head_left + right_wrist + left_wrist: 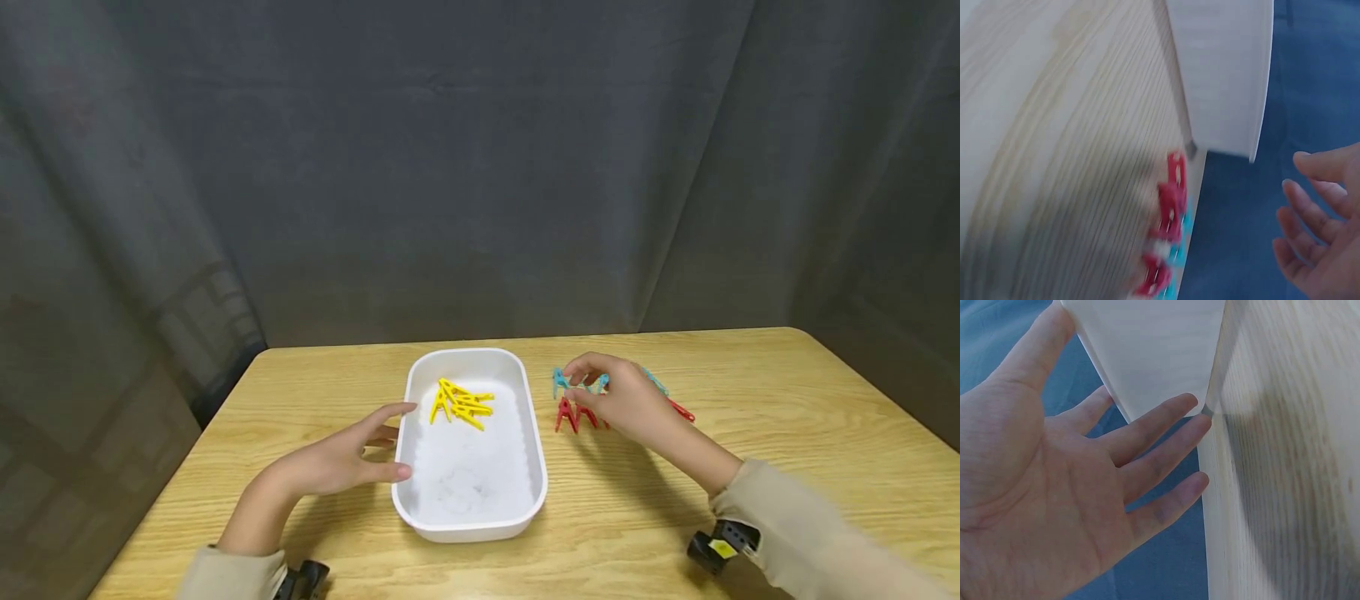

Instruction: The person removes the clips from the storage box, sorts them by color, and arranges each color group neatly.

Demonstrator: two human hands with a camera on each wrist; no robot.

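Observation:
A white tray stands on the wooden table with several yellow clothespins heaped at its far end. My left hand lies open beside the tray's left wall, fingers straight, holding nothing; the left wrist view shows the open left hand close to the tray. My right hand hovers over a cluster of red clothespins and blue clothespins right of the tray. Its fingers are loosely curved and grip nothing. In the right wrist view the right hand is apart from the red clothespins.
A dark grey curtain hangs behind the table. The table's back edge runs just beyond the tray and the clothespins. Bare wood stretches to the right of the clothespin cluster and in front of the tray.

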